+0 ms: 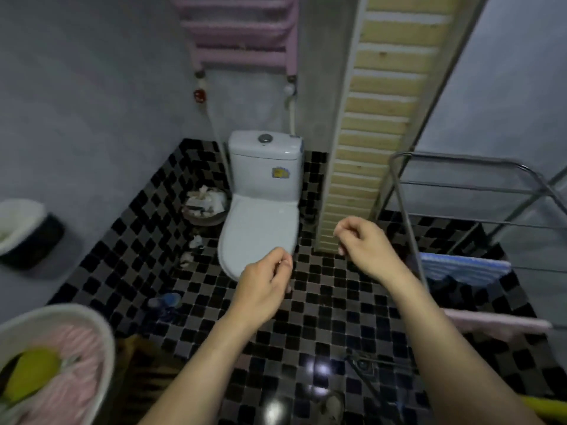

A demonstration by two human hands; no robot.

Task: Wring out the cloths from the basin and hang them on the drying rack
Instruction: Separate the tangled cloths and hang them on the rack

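Your left grip and right grip: loosely curled, holding nothing, above the tiled floor. Basin lower left, drying rack on the right.

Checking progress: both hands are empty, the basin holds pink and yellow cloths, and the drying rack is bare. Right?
No. In the head view the drying rack is not bare: a blue striped cloth and a pale pink cloth hang on it. The left hand and right hand are empty; the basin holds pink and yellow cloths.
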